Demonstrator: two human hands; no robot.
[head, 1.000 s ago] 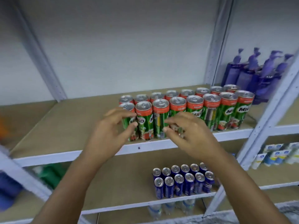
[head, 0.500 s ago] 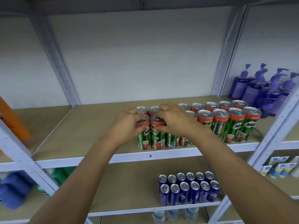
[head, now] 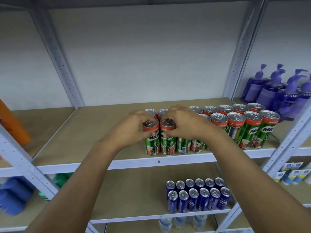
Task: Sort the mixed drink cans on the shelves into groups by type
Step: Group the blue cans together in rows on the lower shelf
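Observation:
Green and red Milo cans (head: pixel 250 130) stand in two rows on the upper shelf (head: pixel 94 132). My left hand (head: pixel 133 126) grips the top of the leftmost front Milo can (head: pixel 152 142). My right hand (head: pixel 183 123) grips the top of the second front Milo can (head: pixel 167 142) beside it. Both cans stand upright on the shelf, touching each other. Blue cans (head: pixel 198 195) stand grouped in two rows on the shelf below.
Purple pump bottles (head: pixel 276 91) fill the upper shelf of the bay to the right. An orange object (head: pixel 15 121) sits at far left. Small white and blue cartons (head: pixel 292 174) are at lower right, a blue bundle (head: pixel 13 195) at lower left, and water bottles (head: pixel 181 222) on the bottom shelf.
Both hands rose from in front of the cans and closed over the tops of the two leftmost front Milo cans. The view tilted upward.

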